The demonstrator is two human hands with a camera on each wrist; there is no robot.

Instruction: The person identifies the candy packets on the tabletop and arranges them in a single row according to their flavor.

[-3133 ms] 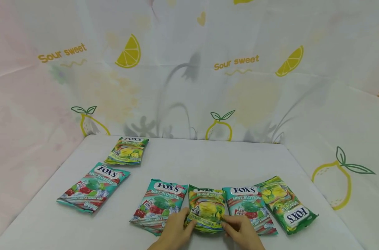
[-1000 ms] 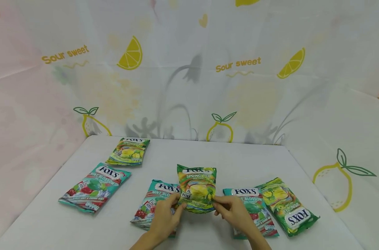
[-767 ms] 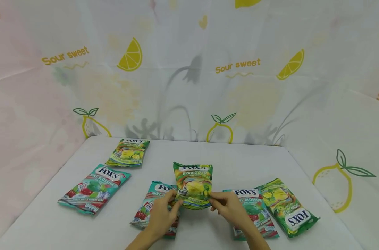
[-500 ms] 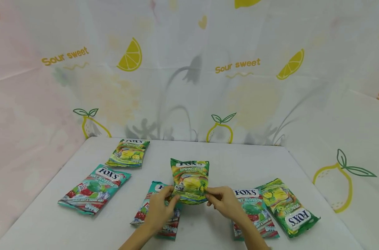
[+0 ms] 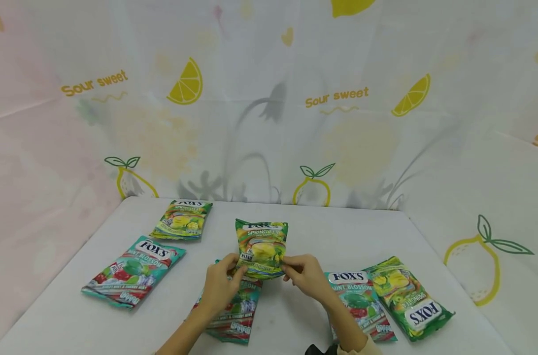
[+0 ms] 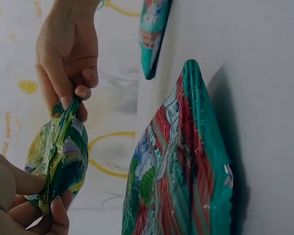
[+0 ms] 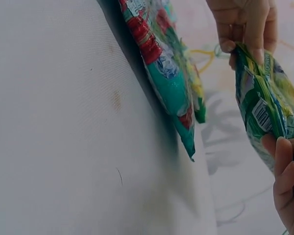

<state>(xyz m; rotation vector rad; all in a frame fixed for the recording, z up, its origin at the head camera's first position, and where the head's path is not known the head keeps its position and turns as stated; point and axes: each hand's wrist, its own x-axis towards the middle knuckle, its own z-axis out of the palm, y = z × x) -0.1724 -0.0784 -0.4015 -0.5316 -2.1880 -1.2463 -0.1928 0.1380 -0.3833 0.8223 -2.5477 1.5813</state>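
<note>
A green and yellow Spring Tea candy bag (image 5: 262,249) is held up off the table, front toward the head camera. My left hand (image 5: 220,286) pinches its lower left corner between thumb and fingers. At the opposite lower corner, my right hand (image 5: 306,278) pinches the bag the same way. Both wrist views show the bag (image 6: 59,156) stretched between the two hands, its back seam and barcode (image 7: 262,113) visible in the right wrist view. Below my left hand lies a teal Mint Blossom candy bag (image 5: 238,315), partly covered by that hand and the held bag.
On the white table (image 5: 162,315), another Mint Blossom bag (image 5: 133,271) and a Spring Tea bag (image 5: 182,220) lie at the left. To the right are a Mint Blossom bag (image 5: 362,305), partly behind my right arm, and an upside-down Spring Tea bag (image 5: 408,298). A printed cloth backdrop (image 5: 251,123) rises behind.
Both hands have lifted the Spring Tea bag from between the two front Mint Blossom bags. It has moved away from me and to the left; the other bags lie still.
</note>
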